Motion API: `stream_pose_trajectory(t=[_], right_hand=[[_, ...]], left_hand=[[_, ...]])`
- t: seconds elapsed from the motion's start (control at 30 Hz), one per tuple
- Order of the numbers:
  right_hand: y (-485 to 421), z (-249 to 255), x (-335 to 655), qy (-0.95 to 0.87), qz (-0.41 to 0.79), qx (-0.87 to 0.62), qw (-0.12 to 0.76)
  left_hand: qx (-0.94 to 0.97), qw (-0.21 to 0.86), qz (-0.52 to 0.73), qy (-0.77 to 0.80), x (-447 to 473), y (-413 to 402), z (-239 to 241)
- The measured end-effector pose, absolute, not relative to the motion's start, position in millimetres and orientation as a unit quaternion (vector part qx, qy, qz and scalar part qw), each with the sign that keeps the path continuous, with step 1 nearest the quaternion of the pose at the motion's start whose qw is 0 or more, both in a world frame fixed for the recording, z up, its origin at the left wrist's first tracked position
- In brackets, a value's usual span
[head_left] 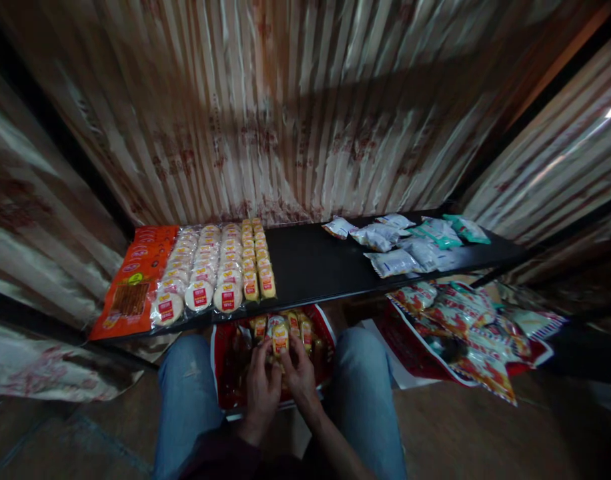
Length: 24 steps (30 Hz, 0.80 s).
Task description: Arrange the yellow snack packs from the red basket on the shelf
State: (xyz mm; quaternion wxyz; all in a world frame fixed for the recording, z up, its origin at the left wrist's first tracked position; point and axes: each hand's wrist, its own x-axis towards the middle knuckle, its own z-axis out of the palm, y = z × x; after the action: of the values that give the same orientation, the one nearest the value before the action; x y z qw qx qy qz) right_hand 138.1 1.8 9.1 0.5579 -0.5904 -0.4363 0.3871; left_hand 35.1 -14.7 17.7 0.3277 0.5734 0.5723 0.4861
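At the far left of the black shelf (315,263) lies a flat orange packet (135,280), its near end reaching the shelf's front edge; just beside it, to the right, stand rows of round wrapped cakes (200,267) with red and yellow labels, packed edge to edge; next to those run two narrower rows of small yellow-labelled packets (258,257), touching the round ones. The middle of the shelf is bare black board; well apart, toward its right end, lies a loose heap of pale blue-white sachets (393,247) with two green-edged ones (455,230) at the back.

Below the shelf's front edge, between the person's knees in blue jeans (188,393), sits a red bag (230,373) open at the top, holding more of the small yellow-labelled packets; the left hand (263,390) and the right hand (298,373) meet over it, fingers curled inward and close together, both pinching one small packet (280,340) held upright just above the bag's mouth; the thumbs are too dim to tell apart.

To the right, on the floor under the shelf's right end, lies a spread of red-and-white printed bags (465,333), overlapping one another.
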Motion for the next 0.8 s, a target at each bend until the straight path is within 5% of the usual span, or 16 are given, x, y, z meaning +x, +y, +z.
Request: stream_pose_trajectory(t=[0.8], right_hand=[[86.9,88.7,192.0,-0.472,0.286,-0.619,0.56]], left_hand=[[0.638,0.376,0.446,0.503,74.7,77.5,125.8]])
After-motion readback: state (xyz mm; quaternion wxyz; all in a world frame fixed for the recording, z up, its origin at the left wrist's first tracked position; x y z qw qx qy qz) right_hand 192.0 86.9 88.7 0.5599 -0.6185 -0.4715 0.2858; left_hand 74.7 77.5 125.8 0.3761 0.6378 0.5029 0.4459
